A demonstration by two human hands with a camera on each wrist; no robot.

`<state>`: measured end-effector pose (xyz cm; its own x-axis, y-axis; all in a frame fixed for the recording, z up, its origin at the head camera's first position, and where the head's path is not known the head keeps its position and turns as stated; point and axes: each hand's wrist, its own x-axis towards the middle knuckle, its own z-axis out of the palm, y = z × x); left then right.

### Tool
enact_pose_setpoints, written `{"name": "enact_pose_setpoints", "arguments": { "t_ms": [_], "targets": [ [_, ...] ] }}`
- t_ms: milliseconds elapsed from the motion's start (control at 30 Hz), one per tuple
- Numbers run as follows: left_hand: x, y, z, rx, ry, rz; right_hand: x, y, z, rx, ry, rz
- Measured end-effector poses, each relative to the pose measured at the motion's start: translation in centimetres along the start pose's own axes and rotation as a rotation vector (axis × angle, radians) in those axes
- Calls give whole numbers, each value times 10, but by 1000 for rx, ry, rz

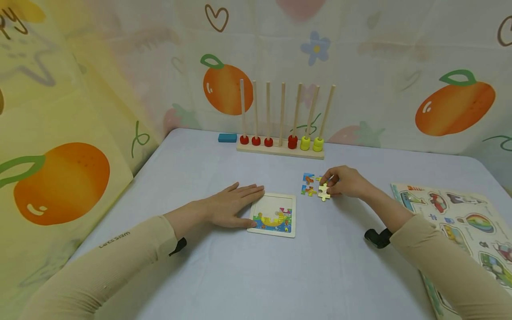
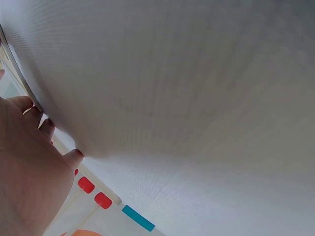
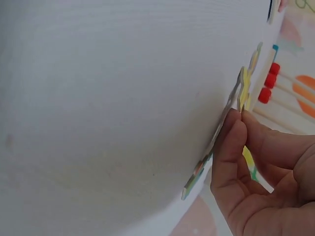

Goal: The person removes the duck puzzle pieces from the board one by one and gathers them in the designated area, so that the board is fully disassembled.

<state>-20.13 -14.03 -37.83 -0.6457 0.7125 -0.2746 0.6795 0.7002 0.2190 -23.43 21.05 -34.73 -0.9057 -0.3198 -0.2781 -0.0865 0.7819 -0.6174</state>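
Observation:
My left hand (image 1: 230, 206) lies with fingers extended on the left side of a small square jigsaw tray (image 1: 294, 218). Joined pieces with a yellow and blue picture fill the tray's lower part; its upper part shows bare board. To the right of the tray, my right hand (image 1: 346, 181) pinches a pale yellow jigsaw piece (image 1: 324, 192) between thumb and fingers. In the right wrist view this piece (image 3: 243, 91) stands at the fingertips, close to the tabletop. Loose colourful pieces (image 1: 309, 191) lie just left of it, and the hand partly hides others.
A wooden peg counting rack (image 1: 280, 151) with red and yellow beads stands at the back, beside a blue block (image 1: 227, 138). At the right, under my right forearm, lies a large picture puzzle board (image 1: 460, 200). A printed cloth (image 1: 360, 58) hangs behind the table.

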Motion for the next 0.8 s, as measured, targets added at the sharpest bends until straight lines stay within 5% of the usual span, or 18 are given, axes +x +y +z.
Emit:
{"name": "enact_pose_setpoints", "arguments": {
  "t_ms": [800],
  "targets": [
    [0, 0, 1, -4, 5, 5, -1, -1, 1, -14, 43, 33]
  ]
}}
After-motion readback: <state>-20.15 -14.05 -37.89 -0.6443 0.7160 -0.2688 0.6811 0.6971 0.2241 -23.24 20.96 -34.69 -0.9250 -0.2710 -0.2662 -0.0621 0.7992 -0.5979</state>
